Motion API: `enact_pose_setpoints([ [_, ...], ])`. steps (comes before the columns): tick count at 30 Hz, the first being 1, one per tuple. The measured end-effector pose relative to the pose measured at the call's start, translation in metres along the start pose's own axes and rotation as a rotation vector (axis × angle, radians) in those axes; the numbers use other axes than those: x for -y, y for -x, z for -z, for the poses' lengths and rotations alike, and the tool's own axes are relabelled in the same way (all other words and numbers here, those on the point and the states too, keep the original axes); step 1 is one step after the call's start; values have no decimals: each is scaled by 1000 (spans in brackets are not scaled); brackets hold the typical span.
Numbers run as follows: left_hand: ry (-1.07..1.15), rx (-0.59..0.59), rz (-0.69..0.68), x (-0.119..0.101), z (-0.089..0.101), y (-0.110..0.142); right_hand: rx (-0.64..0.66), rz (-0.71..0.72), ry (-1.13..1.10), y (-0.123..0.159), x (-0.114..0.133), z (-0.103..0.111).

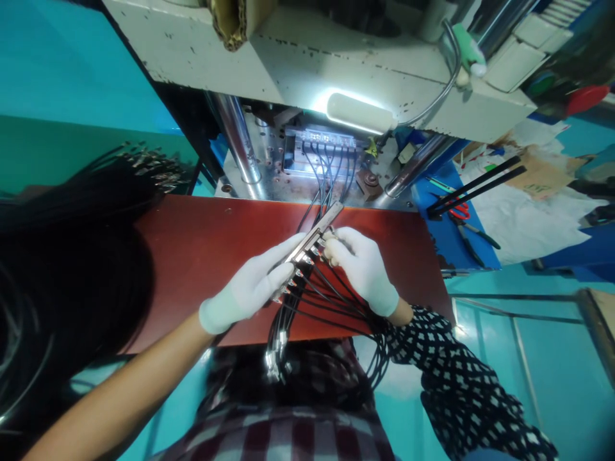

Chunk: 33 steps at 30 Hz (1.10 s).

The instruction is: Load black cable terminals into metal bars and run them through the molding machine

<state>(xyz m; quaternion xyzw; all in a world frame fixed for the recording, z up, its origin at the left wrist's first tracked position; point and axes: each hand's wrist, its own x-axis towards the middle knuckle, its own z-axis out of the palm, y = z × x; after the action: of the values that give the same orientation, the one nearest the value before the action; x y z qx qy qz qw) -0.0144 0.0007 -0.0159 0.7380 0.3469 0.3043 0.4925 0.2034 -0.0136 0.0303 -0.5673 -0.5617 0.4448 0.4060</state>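
Observation:
In a white glove, my left hand (254,280) grips a long metal bar-shaped fixture (331,215), which tilts up to the right over the red-brown board. Small metal cable ends sit in a row along the fixture's near side, and black cables (331,294) trail from them to the right and down. My right hand (358,261), also gloved, has its fingers pinched at the upper part of that row, on a cable end. Beneath the fixture a bundle of black cables runs toward my lap, with shiny metal ends (276,358).
Behind the board (192,256) stands a press with steel posts (240,141) and a lit lamp (360,114). Its lower die (321,160) holds several cables. A large heap of black cables (57,269) lies left. Pliers (468,237) rest on a blue surface right.

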Motion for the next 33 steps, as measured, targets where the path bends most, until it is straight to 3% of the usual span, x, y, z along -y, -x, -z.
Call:
enact_pose_setpoints([
  [4,36,-12,4,-1,2,-3,-77,2,-36,0,-1,14],
  [8,80,-8,-13,-2,3,-4,-49,-50,-28,-3,0,23],
  [13,112,-9,-19,-2,3,-4,45,-6,170,-8,11,19],
  [18,106,0,-14,-1,4,-2,105,63,212,-12,11,16],
  [33,114,37,-33,-3,3,-3,67,-28,211,-8,20,15],
])
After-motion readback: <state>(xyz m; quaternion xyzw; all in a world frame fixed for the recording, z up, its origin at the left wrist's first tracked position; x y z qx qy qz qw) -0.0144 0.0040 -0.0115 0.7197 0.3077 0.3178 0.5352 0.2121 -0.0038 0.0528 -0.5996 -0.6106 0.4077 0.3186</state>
